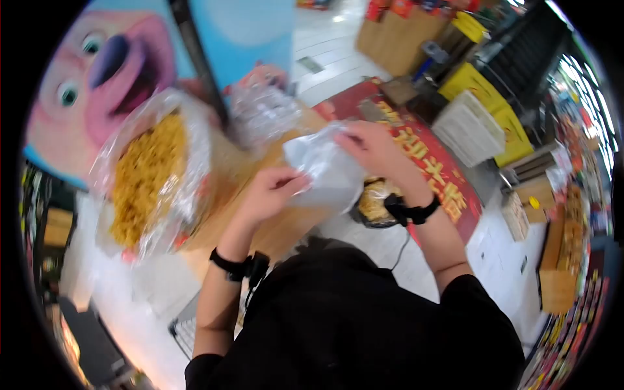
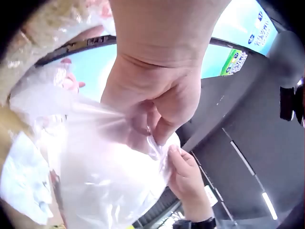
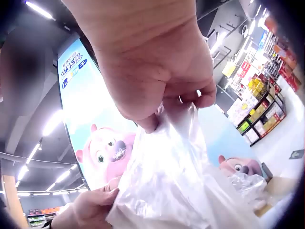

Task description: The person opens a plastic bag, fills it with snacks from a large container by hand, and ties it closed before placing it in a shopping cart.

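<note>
A thin, translucent whitish plastic bag [image 1: 328,172] is stretched between the two hands, above a light brown surface. The left hand [image 1: 266,195] pinches one edge of it between thumb and fingers. At the opposite upper edge, the right hand [image 1: 377,149] grips the film, which gathers in folds under its fingers in the right wrist view. Seen from the left wrist, the bag [image 2: 105,167] hangs wide and pale below both hands. Left of them stands a large clear bag of yellow-brown snack pieces [image 1: 146,175], its top spread wide.
Crumpled clear plastic [image 1: 266,114] lies beyond the hands. A dark-rimmed container of pale food [image 1: 374,203] sits below the right forearm. Further right are a red board with yellow characters [image 1: 448,188], a white basket [image 1: 469,127] and yellow crates [image 1: 478,88]. A cartoon poster [image 1: 253,32] stands behind.
</note>
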The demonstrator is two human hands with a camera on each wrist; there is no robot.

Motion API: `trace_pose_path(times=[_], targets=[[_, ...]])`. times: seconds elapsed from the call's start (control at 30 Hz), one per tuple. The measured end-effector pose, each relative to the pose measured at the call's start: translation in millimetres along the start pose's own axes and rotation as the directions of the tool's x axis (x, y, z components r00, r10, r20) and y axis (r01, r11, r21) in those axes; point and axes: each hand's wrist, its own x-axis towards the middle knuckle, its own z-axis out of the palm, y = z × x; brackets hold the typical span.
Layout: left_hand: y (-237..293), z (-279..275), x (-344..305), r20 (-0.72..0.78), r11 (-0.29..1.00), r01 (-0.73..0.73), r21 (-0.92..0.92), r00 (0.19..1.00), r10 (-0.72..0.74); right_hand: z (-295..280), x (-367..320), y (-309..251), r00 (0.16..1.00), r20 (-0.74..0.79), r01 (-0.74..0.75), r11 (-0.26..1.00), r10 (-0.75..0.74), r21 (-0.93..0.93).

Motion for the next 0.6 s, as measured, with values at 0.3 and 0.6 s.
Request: trace_pose_path(times=[0.3, 0.6], targets=[[-9, 49, 39, -0.243, 0.972, -0.150, -0.181, 0.965, 0.103, 5, -52, -43, 0.831, -0.141, -0.486, 0.826, 0.538, 0.286], [6, 22, 19, -0.048, 0.983, -0.173, 0.061, 0.983, 0.176, 51, -31, -36, 0.875, 0.057, -0.431, 0.720, 0.481, 0.543]])
